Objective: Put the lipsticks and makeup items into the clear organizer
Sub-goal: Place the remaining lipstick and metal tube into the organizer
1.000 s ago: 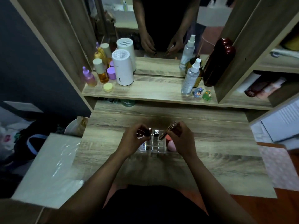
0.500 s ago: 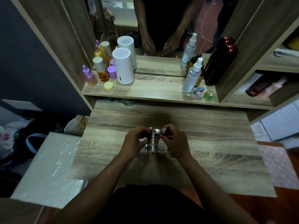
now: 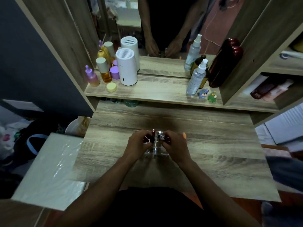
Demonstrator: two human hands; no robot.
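The clear organizer (image 3: pixel 155 150) stands on the wooden desk (image 3: pixel 213 154), mostly covered by both hands. My left hand (image 3: pixel 138 145) is closed around a dark red lipstick (image 3: pixel 153 133) that stands upright at the organizer's left side. My right hand (image 3: pixel 176 145) pinches a tube with a silver cap (image 3: pixel 162 137), held upright in a middle slot. What else sits in the compartments is hidden by my fingers.
The shelf (image 3: pixel 155 92) behind holds a white cylinder (image 3: pixel 127 68), amber and purple bottles (image 3: pixel 105 71) on the left, a spray bottle (image 3: pixel 196 77), two small figurines (image 3: pixel 208 95) and a dark red bottle (image 3: pixel 224 63) on the right. A mirror stands behind. A plastic-covered box (image 3: pixel 47 171) lies left of the desk.
My right hand has swung its tube from tilted to upright and lowered it into the organizer. Both hands have drawn closer together over the organizer.
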